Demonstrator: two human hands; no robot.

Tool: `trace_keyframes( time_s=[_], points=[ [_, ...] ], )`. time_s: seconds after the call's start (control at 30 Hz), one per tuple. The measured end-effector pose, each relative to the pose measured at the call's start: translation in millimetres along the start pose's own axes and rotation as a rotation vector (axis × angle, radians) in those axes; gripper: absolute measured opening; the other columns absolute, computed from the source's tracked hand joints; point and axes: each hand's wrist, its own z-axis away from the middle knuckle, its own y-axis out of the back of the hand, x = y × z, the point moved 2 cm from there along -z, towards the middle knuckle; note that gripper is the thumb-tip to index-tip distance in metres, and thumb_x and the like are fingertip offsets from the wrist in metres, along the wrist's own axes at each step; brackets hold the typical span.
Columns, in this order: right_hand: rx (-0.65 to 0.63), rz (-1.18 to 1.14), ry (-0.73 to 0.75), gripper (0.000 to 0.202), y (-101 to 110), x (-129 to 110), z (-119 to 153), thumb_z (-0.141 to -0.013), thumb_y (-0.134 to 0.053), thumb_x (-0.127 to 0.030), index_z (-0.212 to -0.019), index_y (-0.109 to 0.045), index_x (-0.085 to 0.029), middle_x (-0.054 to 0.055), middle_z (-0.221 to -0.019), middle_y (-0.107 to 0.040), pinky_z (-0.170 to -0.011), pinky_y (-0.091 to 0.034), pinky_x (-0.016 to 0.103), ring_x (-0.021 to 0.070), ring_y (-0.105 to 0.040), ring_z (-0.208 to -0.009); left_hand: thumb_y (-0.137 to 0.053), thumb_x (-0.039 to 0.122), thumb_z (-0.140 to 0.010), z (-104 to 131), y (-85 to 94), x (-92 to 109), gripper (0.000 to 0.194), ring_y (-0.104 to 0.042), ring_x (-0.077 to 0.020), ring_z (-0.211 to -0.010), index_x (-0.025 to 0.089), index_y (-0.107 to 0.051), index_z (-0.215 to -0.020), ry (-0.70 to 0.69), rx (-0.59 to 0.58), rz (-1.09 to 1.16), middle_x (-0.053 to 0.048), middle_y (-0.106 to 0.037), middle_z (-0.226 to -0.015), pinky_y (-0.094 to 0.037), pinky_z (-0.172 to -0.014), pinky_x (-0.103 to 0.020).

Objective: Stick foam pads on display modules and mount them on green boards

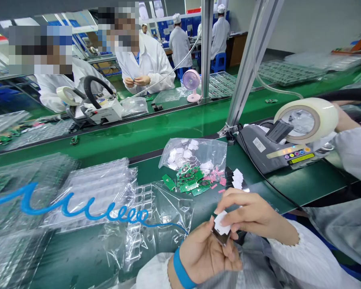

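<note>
1. I'm holding the dark piece [220,239] over my lap, just beyond the worktop's [75,257] front edge, my left fingers [235,259] gripping it narrowly.
2. Up top, my right fingers [239,214] are gripping the white pad [222,222] against that piece; whether it's sticking, I can't tell.
3. Here's the main danger: the pad could be ending up crooked if my right fingers are pushing unevenly.
4. A slip is threatening too: with nothing but lap underneath, a loose grip could be costing me the piece.
5. Watch the blue cord [87,212]! It's running over the trays [92,192] towards my strap [182,271], so a quick left pull could be dragging them.
6. On room: the boards [190,178] and bag [195,152] are crowding the space ahead, the dispenser [255,146] is standing to the right, and its side is leaving me some bare worktop along the front edge.
</note>
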Motion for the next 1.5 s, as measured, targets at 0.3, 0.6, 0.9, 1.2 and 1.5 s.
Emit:
trace_keyframes(
  time_s=[0.3,0.6,0.9,1.2,1.5],
  points=[
    [-0.028,0.125,0.036,0.018,-2,-12,2,-0.088,-0.052,-0.015,-0.100,-0.063,-0.022,0.006,-0.102,-0.066,-0.072,-0.049,0.030,0.0153,-0.055,-0.085,-0.055,0.050,-0.078,-2,1.2,-1,0.042,-0.060,-0.0134,-0.061,0.010,-0.063,-0.069,0.014,0.030,0.032,-0.002,-0.063,-0.060,-0.040,-0.067,-0.032],
    [0.037,0.259,0.024,0.016,-14,-31,-3,-0.089,-0.049,-0.016,-0.094,-0.064,-0.020,0.008,-0.099,-0.064,-0.072,-0.047,0.033,0.0166,-0.053,-0.086,-0.069,0.040,-0.069,5,-6.6,4,0.027,-0.059,-0.0117,-0.060,0.014,-0.066,-0.074,-0.157,0.056,-0.067,-0.001,-0.062,-0.062,-0.045,-0.064,-0.028],
    [0.291,0.458,-0.060,0.013,-41,-37,16,-0.083,-0.060,-0.028,-0.094,-0.062,-0.022,0.006,-0.095,-0.068,-0.073,-0.045,0.042,0.0184,-0.054,-0.075,-0.074,0.035,-0.065,8,-13.7,11,0.029,-0.050,-0.0060,-0.054,0.007,-0.067,-0.070,-0.320,0.171,-0.143,-0.001,-0.055,-0.059,-0.039,-0.053,-0.017],
    [0.368,0.376,-0.055,0.010,-48,-19,19,-0.078,-0.057,-0.013,-0.086,-0.059,-0.019,0.007,-0.092,-0.069,-0.062,-0.046,0.035,0.0143,-0.056,-0.066,-0.071,0.026,-0.070,2,-11.4,12,0.018,-0.054,-0.0072,-0.059,0.008,-0.067,-0.071,-0.338,0.213,-0.131,-0.002,-0.059,-0.063,-0.042,-0.059,-0.019],
    [0.375,0.247,-0.308,0.008,-41,-14,22,-0.078,-0.058,-0.012,-0.076,-0.059,-0.020,0.007,-0.104,-0.065,-0.063,-0.049,0.030,0.0134,-0.055,-0.071,-0.073,0.031,-0.065,-9,-7.5,16,0.022,-0.058,-0.0111,-0.060,0.010,-0.069,-0.071,-0.361,0.221,-0.186,-0.005,-0.066,-0.064,-0.044,-0.060,-0.021]
  ],
)
